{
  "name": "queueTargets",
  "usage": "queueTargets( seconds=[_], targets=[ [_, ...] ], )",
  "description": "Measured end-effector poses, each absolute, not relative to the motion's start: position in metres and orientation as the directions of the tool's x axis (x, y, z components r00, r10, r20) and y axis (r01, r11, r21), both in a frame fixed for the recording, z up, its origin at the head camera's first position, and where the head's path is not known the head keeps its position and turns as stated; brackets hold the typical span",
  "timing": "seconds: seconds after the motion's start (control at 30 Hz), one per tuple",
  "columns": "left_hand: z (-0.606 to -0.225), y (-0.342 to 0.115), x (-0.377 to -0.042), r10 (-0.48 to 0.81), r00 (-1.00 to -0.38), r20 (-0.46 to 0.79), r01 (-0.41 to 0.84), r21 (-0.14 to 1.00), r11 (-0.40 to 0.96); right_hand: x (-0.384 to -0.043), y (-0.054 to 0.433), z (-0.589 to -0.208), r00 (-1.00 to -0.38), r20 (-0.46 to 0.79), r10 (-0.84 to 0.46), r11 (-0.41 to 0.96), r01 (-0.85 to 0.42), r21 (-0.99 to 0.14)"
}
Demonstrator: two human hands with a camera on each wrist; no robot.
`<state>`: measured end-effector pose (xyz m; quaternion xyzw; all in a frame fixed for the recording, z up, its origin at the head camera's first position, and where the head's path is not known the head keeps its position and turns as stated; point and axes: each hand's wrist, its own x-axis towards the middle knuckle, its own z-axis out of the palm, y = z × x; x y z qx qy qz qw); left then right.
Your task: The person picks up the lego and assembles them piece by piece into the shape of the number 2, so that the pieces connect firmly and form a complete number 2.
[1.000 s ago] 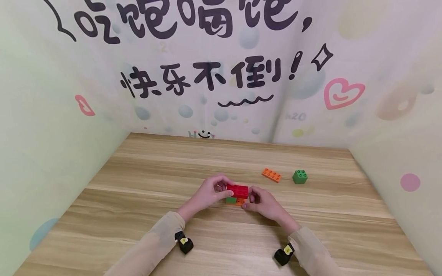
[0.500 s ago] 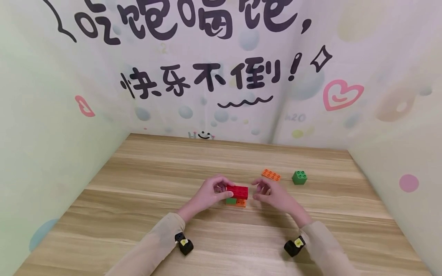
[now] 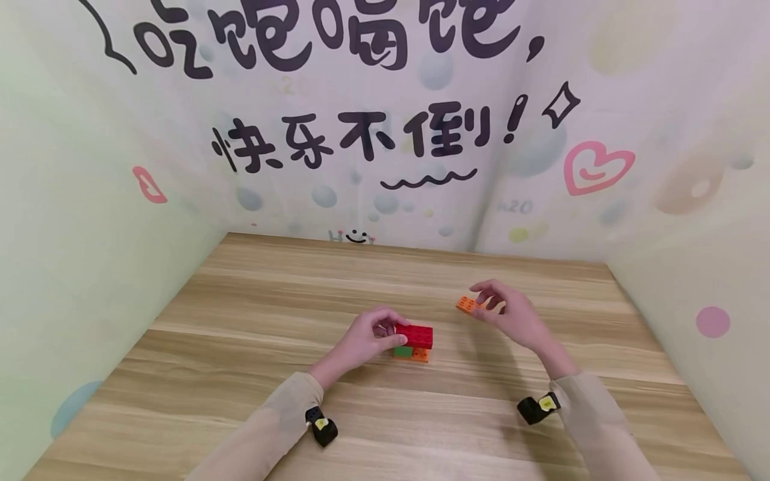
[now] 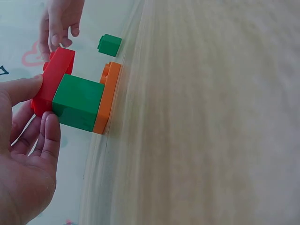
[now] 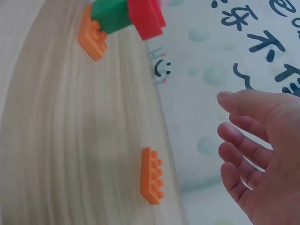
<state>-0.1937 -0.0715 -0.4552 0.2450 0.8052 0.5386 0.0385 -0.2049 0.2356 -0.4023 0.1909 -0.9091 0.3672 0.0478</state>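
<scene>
My left hand pinches the red brick at its left end, between thumb and fingers. Beneath it a green brick joins the red brick to an orange brick plate, forming a small stack on the table. The red brick's other end juts out over the plate's bare studs. My right hand hovers over a loose orange brick plate, fingers loosely bent and holding nothing. In the right wrist view this loose plate lies apart from the fingers.
A separate green brick shows behind the stack in the left wrist view; in the head view the right hand hides it. The wooden table meets a printed wall cloth at the back and pale side walls.
My right hand has left the stack's right side and moved away and to the right, over the loose orange plate. The left hand keeps its grip on the red brick and stays put.
</scene>
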Motion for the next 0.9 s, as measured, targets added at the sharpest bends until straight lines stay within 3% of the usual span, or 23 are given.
queueTargets(
  seconds=[0.27, 0.9],
  targets=[
    [-0.455, -0.071, -0.193, 0.434, -0.878, 0.2, 0.347, 0.891, 0.293, -0.209, 0.256, -0.393, -0.902, 0.312, -0.299, 0.663, -0.431, -0.612],
    [-0.456, -0.072, -0.193, 0.432, -0.878, 0.205, 0.349, 0.892, 0.287, -0.226, 0.307, -0.382, -0.924, 0.229, -0.305, 0.766, -0.381, -0.517]
  ],
)
